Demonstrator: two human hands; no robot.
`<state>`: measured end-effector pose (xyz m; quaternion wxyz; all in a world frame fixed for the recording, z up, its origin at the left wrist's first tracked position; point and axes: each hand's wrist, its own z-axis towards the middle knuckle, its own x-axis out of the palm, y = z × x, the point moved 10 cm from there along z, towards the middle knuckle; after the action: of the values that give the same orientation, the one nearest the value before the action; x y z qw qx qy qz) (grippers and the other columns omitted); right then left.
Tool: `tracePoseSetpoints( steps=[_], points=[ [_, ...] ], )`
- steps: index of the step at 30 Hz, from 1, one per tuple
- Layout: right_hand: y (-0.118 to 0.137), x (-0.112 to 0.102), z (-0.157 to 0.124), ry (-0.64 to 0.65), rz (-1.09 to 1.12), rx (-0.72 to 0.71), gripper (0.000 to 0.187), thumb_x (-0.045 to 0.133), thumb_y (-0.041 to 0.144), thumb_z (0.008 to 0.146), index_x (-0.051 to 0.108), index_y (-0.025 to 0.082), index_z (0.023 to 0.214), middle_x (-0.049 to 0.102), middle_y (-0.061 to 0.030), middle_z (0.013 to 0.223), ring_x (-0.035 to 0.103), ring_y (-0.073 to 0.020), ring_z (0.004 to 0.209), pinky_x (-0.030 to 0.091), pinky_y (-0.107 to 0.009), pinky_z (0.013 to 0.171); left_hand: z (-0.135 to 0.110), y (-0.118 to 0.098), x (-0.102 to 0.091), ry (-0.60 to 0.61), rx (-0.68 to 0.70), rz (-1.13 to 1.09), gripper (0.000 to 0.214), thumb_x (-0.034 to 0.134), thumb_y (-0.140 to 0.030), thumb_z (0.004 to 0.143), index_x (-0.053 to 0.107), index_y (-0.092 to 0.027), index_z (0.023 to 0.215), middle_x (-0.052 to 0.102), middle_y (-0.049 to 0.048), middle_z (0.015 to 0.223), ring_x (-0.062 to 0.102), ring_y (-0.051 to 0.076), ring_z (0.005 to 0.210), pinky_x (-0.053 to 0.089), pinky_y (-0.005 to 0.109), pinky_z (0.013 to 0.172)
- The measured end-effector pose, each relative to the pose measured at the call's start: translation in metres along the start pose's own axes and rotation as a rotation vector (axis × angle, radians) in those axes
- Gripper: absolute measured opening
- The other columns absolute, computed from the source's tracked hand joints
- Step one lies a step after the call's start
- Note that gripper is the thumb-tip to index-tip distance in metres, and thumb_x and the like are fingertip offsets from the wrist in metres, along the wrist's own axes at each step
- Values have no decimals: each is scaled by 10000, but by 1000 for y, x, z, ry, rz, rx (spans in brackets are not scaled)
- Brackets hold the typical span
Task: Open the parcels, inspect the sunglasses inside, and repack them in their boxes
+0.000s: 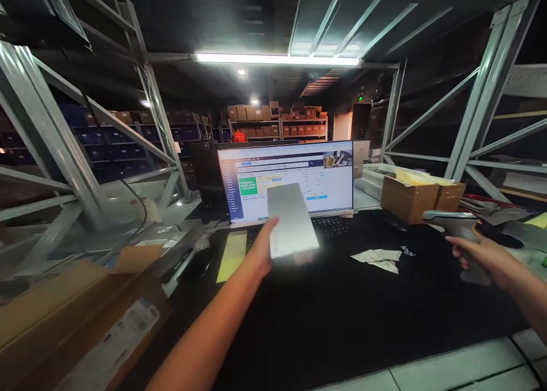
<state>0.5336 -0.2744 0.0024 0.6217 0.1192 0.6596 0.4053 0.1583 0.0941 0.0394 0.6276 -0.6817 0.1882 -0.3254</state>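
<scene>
My left hand (264, 245) grips a flat silver-white rectangular box (293, 223) by its left side, holding it up in front of the monitor (333, 180). Motion smears the box, so any print on it cannot be read. Far to the right, my right hand (482, 254) is wrapped round the handle of a grey barcode scanner (459, 225), whose head points left. Behind the box, a keyboard (331, 227) is partly hidden. A crumpled white paper (379, 259) lies on the black desk mat (320, 317) between my hands.
A yellow paper pad (233, 254) lies left of the keyboard. An open cardboard box (85, 317) takes up the near left. Small cardboard boxes (408, 200) holding yellow envelopes stand back right. Metal rack posts (482, 89) frame the desk, with stocked shelves (277, 123) beyond.
</scene>
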Motion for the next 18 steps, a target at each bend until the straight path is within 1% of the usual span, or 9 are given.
tracePoseSetpoints(
  steps=[2, 4, 6, 7, 9, 12, 15, 17, 18],
  points=[
    [26, 16, -44, 43, 146, -63, 419, 520, 637, 839, 560, 226, 771, 690, -90, 674, 638, -219, 535, 536, -342, 529, 1, -3, -14, -98, -47, -128, 557, 494, -610, 861, 603, -154, 1162, 725, 96, 898, 715, 251, 767, 574, 375, 732],
    [61, 28, -99, 11, 188, -183, 474, 656, 620, 717, 627, 220, 969, 736, -104, 797, 689, -291, 639, 554, -384, 565, -1, -6, -24, -190, -85, -221, 512, 473, -604, 877, 612, -189, 1143, 702, 50, 804, 687, 220, 648, 566, 351, 651],
    [113, 47, -161, 58, 229, -459, 505, 691, 489, 720, 614, 270, 1169, 740, -94, 1103, 704, -337, 960, 574, -410, 779, -5, -6, -29, -254, -115, -286, 472, 459, -591, 891, 619, -219, 1134, 689, 28, 785, 664, 203, 594, 556, 339, 609],
    [135, 59, -189, 124, 246, -568, 504, 683, 414, 715, 605, 304, 1201, 740, -67, 1110, 703, -330, 954, 573, -401, 767, -7, -5, -29, -272, -127, -309, 455, 456, -582, 897, 623, -230, 1132, 689, 23, 793, 660, 198, 590, 554, 336, 604],
    [168, 86, -229, 289, 239, -667, 495, 639, 254, 747, 598, 313, 1237, 740, -38, 1074, 698, -273, 892, 559, -346, 738, -11, -3, -25, -287, -144, -340, 437, 451, -568, 907, 627, -240, 1136, 690, 21, 809, 661, 195, 605, 559, 334, 615],
    [199, 99, -246, 352, 267, -694, 403, 589, 182, 787, 639, 248, 1182, 738, -41, 1028, 682, -229, 850, 543, -310, 744, -17, 1, -15, -271, -179, -361, 453, 435, -575, 910, 631, -230, 1129, 682, 25, 787, 660, 199, 618, 561, 333, 620],
    [212, 98, -238, 336, 310, -675, 318, 599, 302, 855, 656, 211, 1155, 728, -62, 1074, 678, -254, 986, 550, -336, 835, -21, 4, -9, -247, -220, -365, 453, 430, -584, 905, 636, -222, 1083, 665, 22, 741, 642, 200, 582, 546, 328, 585],
    [213, 96, -234, 335, 302, -646, 332, 597, 408, 877, 669, 202, 1126, 739, -59, 966, 684, -270, 984, 565, -354, 828, -21, 7, -8, -233, -231, -359, 448, 436, -594, 897, 634, -225, 1057, 654, 16, 722, 631, 196, 566, 534, 322, 575],
    [210, 93, -231, 317, 287, -621, 358, 594, 460, 874, 675, 199, 1105, 735, -52, 866, 697, -272, 916, 578, -352, 770, -20, 8, -9, -228, -230, -353, 452, 442, -602, 891, 633, -224, 1049, 649, 13, 716, 626, 195, 563, 528, 320, 576]
  ],
)
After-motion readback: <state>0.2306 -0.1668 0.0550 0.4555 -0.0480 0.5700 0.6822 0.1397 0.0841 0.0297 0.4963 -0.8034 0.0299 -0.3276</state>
